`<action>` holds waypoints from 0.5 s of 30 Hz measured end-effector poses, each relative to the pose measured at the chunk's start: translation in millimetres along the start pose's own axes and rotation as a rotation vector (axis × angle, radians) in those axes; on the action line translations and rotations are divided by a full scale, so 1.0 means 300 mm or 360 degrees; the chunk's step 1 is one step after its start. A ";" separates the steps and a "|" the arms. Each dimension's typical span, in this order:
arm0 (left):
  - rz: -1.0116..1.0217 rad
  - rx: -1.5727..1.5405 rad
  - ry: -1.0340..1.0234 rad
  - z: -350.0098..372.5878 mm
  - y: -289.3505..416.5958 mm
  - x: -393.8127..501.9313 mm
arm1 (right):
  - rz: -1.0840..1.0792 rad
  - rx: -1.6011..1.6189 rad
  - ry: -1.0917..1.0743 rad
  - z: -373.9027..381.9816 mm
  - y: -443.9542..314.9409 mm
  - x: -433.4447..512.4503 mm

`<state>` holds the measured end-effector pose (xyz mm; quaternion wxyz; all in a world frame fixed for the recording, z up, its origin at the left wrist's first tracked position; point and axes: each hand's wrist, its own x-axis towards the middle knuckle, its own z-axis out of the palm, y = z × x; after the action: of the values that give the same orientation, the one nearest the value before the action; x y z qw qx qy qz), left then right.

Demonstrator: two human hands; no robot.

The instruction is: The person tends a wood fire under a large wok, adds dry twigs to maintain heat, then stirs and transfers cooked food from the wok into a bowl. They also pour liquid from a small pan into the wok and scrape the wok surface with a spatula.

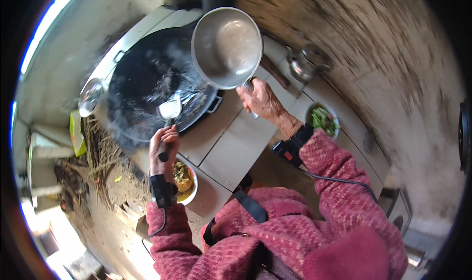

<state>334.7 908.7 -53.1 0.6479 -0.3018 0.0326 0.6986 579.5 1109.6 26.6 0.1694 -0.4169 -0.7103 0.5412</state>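
Observation:
My left hand (164,147) is closed around the dark handle of a metal spatula (170,108), whose blade is over the near part of a large black wok (147,70). Steam rises from the wok, and its surface looks wet. My right hand (265,103) grips the handle of a metal saucepan (201,55) held above the wok's right rim. Inside the saucepan, pale, cloudy liquid is visible. A bowl of cooked food (184,180) stands just right of my left wrist. Beyond my right wrist stands a bowl of chopped greens (322,119).
The wok is set in a tiled stove top (236,147). A metal kettle (304,66) stands by the wall at the right. At the wok's left edge is a shiny rounded vessel (91,95). Dry brushwood (97,147) lies on the floor at left.

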 end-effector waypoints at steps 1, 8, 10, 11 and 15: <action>-0.0031 -0.0001 0.0018 0.004 0.003 0.000 | 0.0063 0.0262 -0.0116 -0.027 0.020 -0.059; 0.0080 0.0071 0.0085 0.021 -0.002 -0.009 | 0.0391 0.1430 0.0000 -0.239 0.191 -0.562; 0.0024 -0.0005 0.0026 0.019 -0.002 -0.005 | 0.0455 0.1578 0.0351 -0.308 0.268 -0.671; 0.0005 -0.0005 0.0034 0.018 -0.001 -0.001 | 0.0491 0.1605 0.0563 -0.344 0.315 -0.715; 0.0082 0.0066 0.0091 0.017 0.006 0.010 | 0.0402 0.1578 0.1190 -0.482 0.520 -0.871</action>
<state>331.1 913.2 -50.8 0.6346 -0.3071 0.0734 0.7054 898.7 1008.1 -8.7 0.5138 -0.5305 -0.2134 0.6396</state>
